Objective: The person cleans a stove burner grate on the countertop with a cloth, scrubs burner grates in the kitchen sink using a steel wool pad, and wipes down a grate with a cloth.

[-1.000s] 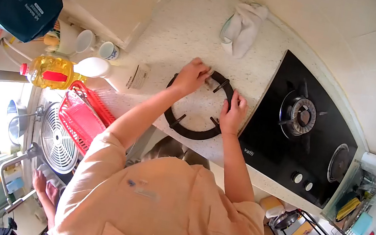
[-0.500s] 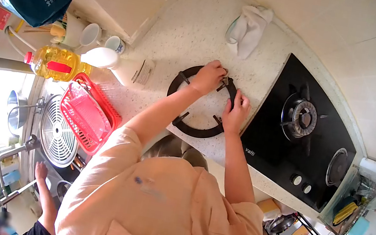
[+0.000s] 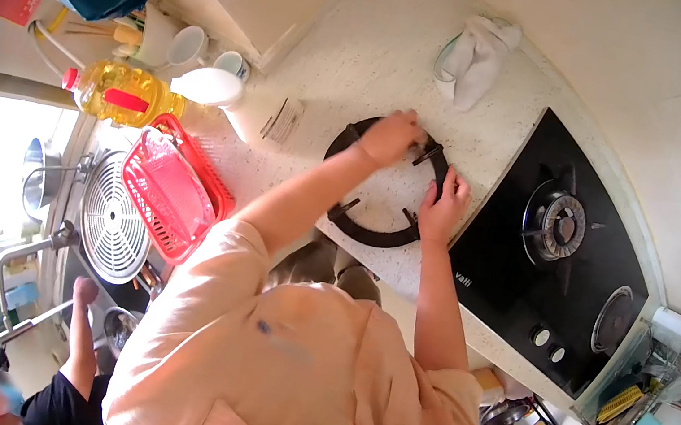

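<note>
On the tabletop (image 3: 340,58), the black ring (image 3: 374,238) lies flat, its near side close to the front edge. The right hand (image 3: 442,212) grips its right rim, toward the cooktop (image 3: 505,251). Farther, the left hand (image 3: 387,141) bends over the far rim; its grip I cannot tell. Beyond is the white cloth (image 3: 477,66).

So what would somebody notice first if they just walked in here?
Probably the big black ring on the pale counter, with the left hand at its far side and the right hand on its right edge. Next might be the shiny black cooktop just to its right. Over on the left, the bright red baskets and the bottle of yellow liquid stand out too.
</note>
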Action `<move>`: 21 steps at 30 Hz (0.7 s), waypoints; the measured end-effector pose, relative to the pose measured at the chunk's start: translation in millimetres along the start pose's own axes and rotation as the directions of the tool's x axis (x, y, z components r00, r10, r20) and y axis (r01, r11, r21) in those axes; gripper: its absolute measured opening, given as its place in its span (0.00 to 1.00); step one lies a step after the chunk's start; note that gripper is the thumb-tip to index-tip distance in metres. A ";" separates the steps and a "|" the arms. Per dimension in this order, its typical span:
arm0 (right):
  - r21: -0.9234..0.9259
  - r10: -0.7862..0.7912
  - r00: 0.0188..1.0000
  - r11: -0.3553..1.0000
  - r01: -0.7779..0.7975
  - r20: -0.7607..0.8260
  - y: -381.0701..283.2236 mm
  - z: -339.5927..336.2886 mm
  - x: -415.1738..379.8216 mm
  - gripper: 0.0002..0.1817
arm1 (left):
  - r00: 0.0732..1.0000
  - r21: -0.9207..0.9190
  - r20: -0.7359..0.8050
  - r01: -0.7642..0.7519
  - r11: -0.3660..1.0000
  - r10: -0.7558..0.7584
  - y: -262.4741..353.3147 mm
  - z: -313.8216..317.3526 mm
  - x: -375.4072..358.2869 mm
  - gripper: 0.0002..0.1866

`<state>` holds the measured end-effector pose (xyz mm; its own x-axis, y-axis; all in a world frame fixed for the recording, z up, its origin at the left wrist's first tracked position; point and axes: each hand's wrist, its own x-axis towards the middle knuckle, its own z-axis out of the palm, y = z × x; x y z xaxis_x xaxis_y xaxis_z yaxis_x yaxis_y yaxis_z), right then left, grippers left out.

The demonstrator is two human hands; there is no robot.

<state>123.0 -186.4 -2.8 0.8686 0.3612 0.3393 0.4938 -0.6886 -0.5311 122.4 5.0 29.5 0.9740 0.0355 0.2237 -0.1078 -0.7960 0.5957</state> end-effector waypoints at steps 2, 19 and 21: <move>0.008 -0.007 1.000 1.000 0.007 0.001 0.0 -0.6 2.4 0.25 | 0.990 0.043 0.059 0.130 0.991 -0.132 -15.5 -29.3 -10.2 0.08; -0.030 -0.027 0.999 0.999 0.026 -0.019 -2.4 -2.1 3.5 0.24 | 0.867 -0.160 -0.372 0.293 0.943 -0.332 17.3 -40.3 -83.6 0.04; -0.023 -0.040 0.999 0.999 0.039 -0.034 -2.5 0.4 2.3 0.24 | 0.802 -0.116 -0.482 0.339 0.933 -0.352 6.3 -42.6 -81.8 0.03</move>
<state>123.8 -183.6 -1.0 0.8464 0.3670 0.3860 0.5262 -0.6885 -0.4991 33.5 22.8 47.8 0.7234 0.5998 0.3419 0.2069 -0.6608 0.7215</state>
